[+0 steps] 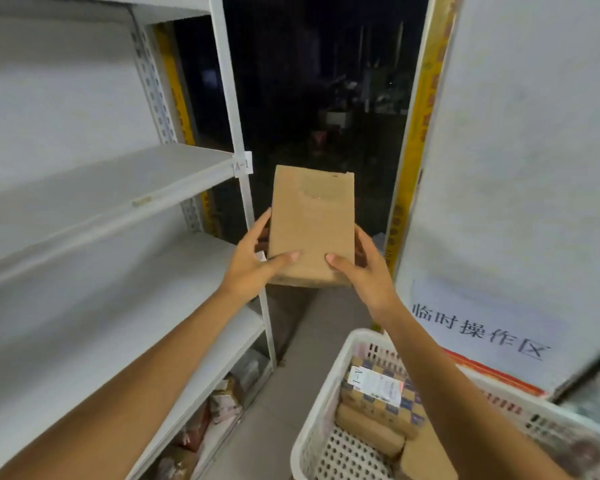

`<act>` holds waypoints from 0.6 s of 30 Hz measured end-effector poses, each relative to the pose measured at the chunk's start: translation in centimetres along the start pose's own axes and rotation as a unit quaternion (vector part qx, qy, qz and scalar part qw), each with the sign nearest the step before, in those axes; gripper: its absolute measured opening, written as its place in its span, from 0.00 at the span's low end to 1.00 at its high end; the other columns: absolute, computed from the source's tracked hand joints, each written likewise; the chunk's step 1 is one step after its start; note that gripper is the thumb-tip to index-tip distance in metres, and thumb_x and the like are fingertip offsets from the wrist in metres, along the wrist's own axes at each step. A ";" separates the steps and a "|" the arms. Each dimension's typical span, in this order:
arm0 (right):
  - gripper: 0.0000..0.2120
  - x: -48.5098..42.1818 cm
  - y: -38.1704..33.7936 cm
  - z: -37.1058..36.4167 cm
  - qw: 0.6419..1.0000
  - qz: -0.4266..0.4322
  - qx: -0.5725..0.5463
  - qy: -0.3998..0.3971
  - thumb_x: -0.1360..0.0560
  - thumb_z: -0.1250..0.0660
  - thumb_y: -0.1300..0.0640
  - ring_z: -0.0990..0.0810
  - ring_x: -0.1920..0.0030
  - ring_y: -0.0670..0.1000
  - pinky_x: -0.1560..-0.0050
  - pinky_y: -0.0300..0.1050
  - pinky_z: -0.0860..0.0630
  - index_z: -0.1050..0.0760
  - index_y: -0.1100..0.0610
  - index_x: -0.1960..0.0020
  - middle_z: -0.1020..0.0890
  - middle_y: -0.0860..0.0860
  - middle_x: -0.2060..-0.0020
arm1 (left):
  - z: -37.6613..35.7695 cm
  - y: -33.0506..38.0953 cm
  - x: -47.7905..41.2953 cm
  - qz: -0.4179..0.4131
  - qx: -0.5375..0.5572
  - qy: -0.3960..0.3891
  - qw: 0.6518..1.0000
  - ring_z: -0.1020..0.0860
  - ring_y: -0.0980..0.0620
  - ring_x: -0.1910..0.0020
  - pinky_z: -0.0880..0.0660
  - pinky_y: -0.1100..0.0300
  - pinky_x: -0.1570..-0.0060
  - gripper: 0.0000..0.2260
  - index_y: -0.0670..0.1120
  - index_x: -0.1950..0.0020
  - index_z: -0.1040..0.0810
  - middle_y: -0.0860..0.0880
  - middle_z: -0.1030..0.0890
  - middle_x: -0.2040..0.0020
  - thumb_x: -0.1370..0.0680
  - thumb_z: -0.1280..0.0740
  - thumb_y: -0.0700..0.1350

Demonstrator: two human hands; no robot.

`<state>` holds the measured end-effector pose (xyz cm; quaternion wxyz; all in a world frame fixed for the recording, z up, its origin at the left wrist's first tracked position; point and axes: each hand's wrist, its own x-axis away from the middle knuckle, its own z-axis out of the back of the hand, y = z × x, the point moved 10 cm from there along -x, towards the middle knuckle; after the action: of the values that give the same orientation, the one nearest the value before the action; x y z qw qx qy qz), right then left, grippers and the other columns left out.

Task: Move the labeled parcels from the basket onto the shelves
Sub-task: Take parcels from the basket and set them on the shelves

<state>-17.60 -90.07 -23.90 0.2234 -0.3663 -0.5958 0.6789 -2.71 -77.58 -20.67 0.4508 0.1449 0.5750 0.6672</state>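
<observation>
Gripping plain brown cardboard parcel point(312, 223) by near corners: left hand point(248, 268), right hand point(364, 271) curled round side edges, thumbs on top, probably for steady 2-handed carry. Holding it mid-air, above white perforated plastic basket point(326, 393) below right hand. White metal shelves point(118, 188) left of left hand, likely destination.

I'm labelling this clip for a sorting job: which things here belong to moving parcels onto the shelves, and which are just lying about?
Job: brown parcel, gripped by left hand and right hand; basket; A-1 parcel inside it; shelves; A-1 shelf tag.
Lying about: wall sign; packets on bottom shelf; yellow strip.
</observation>
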 end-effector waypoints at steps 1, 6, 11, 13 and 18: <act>0.33 0.4 0.2 1.4 1.000 -0.004 0.009 0.013 0.26 0.28 0.56 0.26 0.39 0.46 0.47 0.38 0.22 0.39 0.50 0.26 0.26 0.45 0.36 | -1.3 -0.3 -0.1 0.003 0.006 -0.007 1.000 0.28 0.55 0.37 0.25 0.65 0.43 0.41 0.53 0.24 0.39 0.55 0.27 0.35 0.32 0.23 0.51; 0.32 4.3 2.9 9.1 0.995 -0.036 0.035 0.090 0.27 0.27 0.54 0.24 0.38 0.49 0.43 0.49 0.21 0.37 0.46 0.27 0.27 0.42 0.35 | -9.7 -1.9 -0.4 0.008 0.020 -0.092 0.995 0.28 0.55 0.34 0.27 0.52 0.36 0.40 0.55 0.25 0.38 0.54 0.26 0.33 0.34 0.23 0.55; 0.32 9.9 6.3 15.6 0.980 -0.084 0.044 0.174 0.27 0.27 0.55 0.24 0.37 0.52 0.41 0.56 0.22 0.35 0.44 0.28 0.27 0.45 0.33 | -18.7 -3.8 1.3 0.031 0.054 -0.184 0.981 0.30 0.55 0.32 0.29 0.56 0.35 0.37 0.52 0.25 0.37 0.51 0.29 0.30 0.30 0.24 0.44; 0.30 12.1 7.7 17.8 0.974 -0.107 0.041 0.194 0.27 0.27 0.56 0.24 0.38 0.52 0.42 0.52 0.21 0.35 0.46 0.29 0.26 0.44 0.34 | -21.8 -4.5 2.3 0.042 0.057 -0.212 0.975 0.29 0.53 0.33 0.28 0.55 0.36 0.37 0.50 0.25 0.37 0.50 0.29 0.30 0.30 0.24 0.43; 0.28 17.9 11.0 24.0 0.953 -0.152 0.025 0.260 0.27 0.28 0.60 0.23 0.38 0.52 0.42 0.47 0.22 0.33 0.50 0.30 0.24 0.46 0.36 | -30.2 -4.9 5.5 0.067 0.047 -0.294 0.952 0.29 0.52 0.35 0.27 0.69 0.49 0.36 0.51 0.25 0.37 0.51 0.30 0.31 0.30 0.24 0.43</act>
<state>-45.73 -94.40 -38.23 0.4803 -0.4298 -0.5486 0.5326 -25.13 -92.94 -35.82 0.5465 0.3944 0.4367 0.5958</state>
